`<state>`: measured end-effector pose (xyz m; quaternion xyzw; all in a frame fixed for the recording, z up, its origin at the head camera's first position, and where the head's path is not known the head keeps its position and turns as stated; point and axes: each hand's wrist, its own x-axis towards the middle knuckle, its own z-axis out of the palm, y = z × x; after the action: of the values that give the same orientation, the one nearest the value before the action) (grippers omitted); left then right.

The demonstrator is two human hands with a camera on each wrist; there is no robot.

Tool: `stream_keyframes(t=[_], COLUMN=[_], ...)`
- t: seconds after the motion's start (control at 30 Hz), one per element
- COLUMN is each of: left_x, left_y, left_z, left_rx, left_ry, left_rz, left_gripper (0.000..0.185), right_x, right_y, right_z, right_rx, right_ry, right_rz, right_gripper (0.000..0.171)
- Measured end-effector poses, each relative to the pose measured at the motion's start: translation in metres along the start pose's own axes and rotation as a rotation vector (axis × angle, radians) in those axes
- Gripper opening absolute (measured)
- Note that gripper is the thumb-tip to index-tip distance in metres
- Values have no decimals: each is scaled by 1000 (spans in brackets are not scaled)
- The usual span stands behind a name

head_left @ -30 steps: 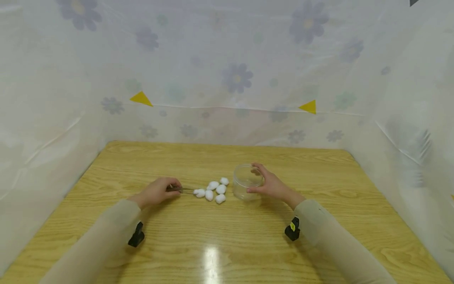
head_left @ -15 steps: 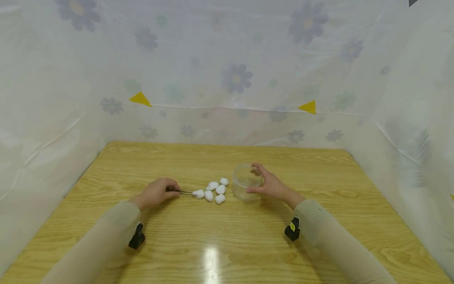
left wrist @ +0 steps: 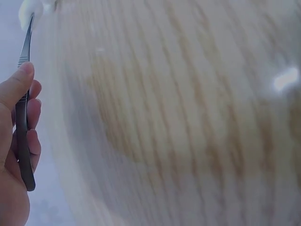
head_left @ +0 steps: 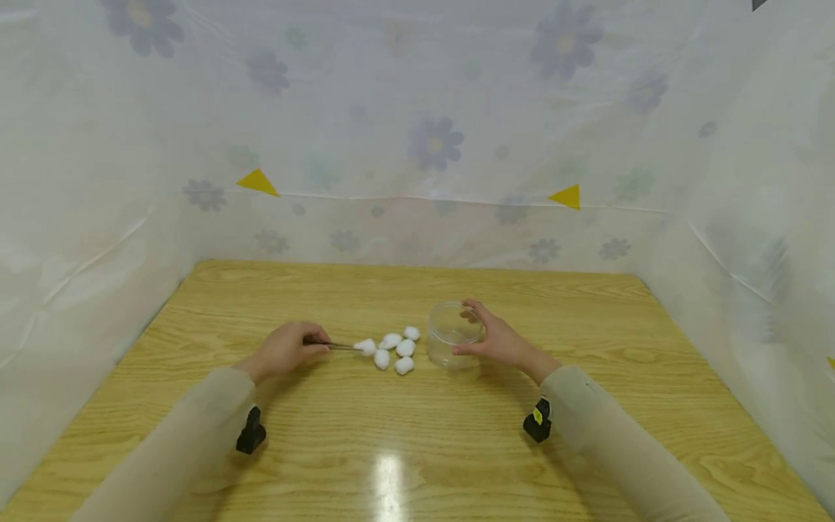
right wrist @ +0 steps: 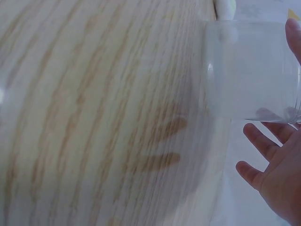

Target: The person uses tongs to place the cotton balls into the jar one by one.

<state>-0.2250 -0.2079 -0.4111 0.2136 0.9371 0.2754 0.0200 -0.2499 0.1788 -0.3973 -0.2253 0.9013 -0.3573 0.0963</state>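
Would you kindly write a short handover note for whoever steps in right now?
Left hand grips tweezers that pinch one cotton ball, which seems lifted just off the table.
Right hand holds the clear jar upright on the table.
Four more balls lie loose between tweezers and jar.
Done: one ball picked up; the jar looks empty.
Left: likely carry this ball to the jar, then the other four.
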Motion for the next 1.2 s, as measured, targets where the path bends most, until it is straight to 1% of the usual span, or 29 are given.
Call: stream_keyframes(t=[0.17,0.4,0.53,0.77,0.9,1.0,1.2], left_x=[3,13,20,36,47,54,65], left_y=[5,14,21,40,52,62,78], left_z=[-5,-11,-15,-23,-26,-26,-24], left_rx=[-13,-70,-80,-69,-47,-32,-29], left_ry=[10,31,38,47,53,49,31], left_rz=[-22,-9,-6,21,28,26,62], left_gripper=[9,12,14,14,15,14,14], right_x=[0,0,1,2,1,0,0], right_y=[0,3,4,2,1,1,0], right_z=[0,0,0,0,-1,-2,-2], right_rx=[-3,5,0,2,5,5,15], right_ry=[3,3,8,9,3,-1,-4], right_rz=[-5,-8,-12,-11,-7,-4,10], right_gripper=[91,92,92,91,92,93,92])
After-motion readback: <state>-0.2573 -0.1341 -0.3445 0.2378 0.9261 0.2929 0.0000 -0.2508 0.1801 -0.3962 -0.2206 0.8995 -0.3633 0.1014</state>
